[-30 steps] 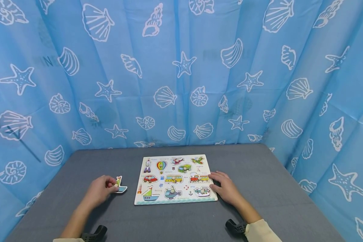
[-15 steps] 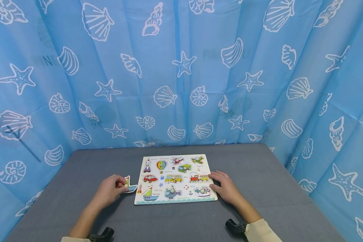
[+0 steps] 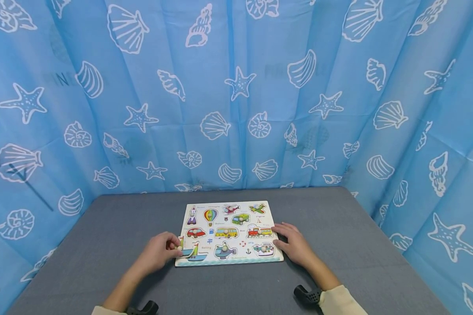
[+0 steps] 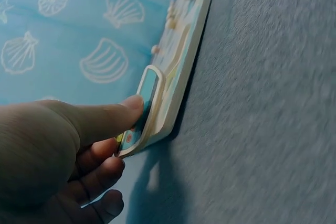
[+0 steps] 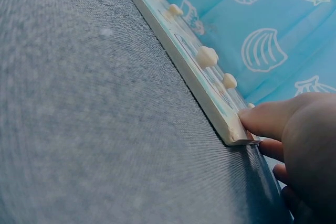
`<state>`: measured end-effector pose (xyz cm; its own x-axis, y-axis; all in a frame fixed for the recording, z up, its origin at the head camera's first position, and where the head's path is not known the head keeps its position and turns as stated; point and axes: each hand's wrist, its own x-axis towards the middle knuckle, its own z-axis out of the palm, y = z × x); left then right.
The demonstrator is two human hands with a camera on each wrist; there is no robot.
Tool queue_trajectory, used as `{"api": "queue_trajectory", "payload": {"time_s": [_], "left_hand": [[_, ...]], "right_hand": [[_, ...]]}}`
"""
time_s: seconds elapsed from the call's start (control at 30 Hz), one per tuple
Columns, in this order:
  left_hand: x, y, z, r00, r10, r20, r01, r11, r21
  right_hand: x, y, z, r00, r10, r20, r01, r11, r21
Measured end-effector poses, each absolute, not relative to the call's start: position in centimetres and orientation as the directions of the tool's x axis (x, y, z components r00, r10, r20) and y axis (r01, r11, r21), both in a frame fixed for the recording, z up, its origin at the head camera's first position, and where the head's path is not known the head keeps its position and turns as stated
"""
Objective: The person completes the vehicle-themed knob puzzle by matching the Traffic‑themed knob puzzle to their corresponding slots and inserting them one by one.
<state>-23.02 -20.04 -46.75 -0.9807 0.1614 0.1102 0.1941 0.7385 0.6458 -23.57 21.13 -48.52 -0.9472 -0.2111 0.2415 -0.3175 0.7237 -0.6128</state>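
Observation:
In the head view my left hand pinches a wooden sailboat puzzle piece over the lower left corner of a white knobbed puzzle board. The piece overlaps the sailboat picture printed on the board. In the left wrist view the thumb lies against the tilted sailboat piece, just above the board's corner; the fingertips behind it are partly hidden. My right hand rests at the board's right edge, thumb and fingers apart. Its thumb touches the board near a corner in the right wrist view.
Several vehicle pieces with knobs sit in the board, among them a bus, a train and a submarine. The board lies on a grey cloth-covered table. A blue shell-patterned curtain hangs behind and at the sides.
My left hand has moved right with the sailboat piece, from the cloth left of the board to over its lower left corner. The right hand and the board have stayed in place.

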Motion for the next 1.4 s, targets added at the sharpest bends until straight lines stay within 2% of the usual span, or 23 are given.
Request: {"api": "queue_trajectory", "payload": {"time_s": [0.2, 0.67, 1.1, 1.4], "left_hand": [[-23.1, -19.0, -47.0, -0.963, 0.220, 0.153, 0.266, 0.710, 0.652], [-23.1, -16.7, -47.8, -0.949, 0.261, 0.176, 0.312, 0.706, 0.636], [-22.9, -16.3, -47.3, -0.963, 0.239, 0.122, 0.264, 0.757, 0.598], [-22.8, -16.3, -46.6, -0.956, 0.270, 0.116, 0.287, 0.768, 0.573]], "right_hand": [[-23.6, 21.1, -48.5, -0.944, -0.214, 0.250, -0.326, 0.718, -0.615], [-23.6, 21.1, -48.7, -0.940, -0.212, 0.266, -0.334, 0.725, -0.603], [-23.8, 21.2, -48.9, -0.944, -0.213, 0.251, -0.325, 0.717, -0.616], [-23.9, 21.3, -48.9, -0.941, -0.222, 0.254, -0.334, 0.722, -0.606]]}}
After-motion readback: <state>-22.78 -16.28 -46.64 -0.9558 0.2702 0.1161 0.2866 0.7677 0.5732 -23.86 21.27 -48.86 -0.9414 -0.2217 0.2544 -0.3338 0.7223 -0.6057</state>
